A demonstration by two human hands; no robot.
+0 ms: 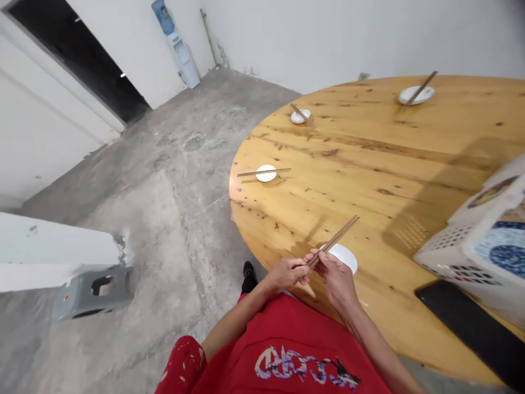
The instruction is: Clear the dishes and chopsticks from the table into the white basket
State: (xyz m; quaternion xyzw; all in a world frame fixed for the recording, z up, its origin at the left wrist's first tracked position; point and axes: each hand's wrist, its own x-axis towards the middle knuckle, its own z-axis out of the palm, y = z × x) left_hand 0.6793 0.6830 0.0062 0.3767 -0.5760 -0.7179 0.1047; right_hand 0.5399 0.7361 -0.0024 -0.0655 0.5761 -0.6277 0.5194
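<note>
Viewing from afar, I note left hand [290, 273] and right hand [335, 277] nearly closed, fingers curled on chopsticks [341, 233] slanting above the wooden table [356, 186] by a white plate [346, 257]. Farther along, a small dish [266, 177] bears another pair [284, 170] laid across.

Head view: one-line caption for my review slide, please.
Left hand and right hand hold chopsticks near a white dish at a wooden table, three chopstick-topped dishes farther along it.

Four plates [346, 257], four chopstick pairs [338, 236]
</note>
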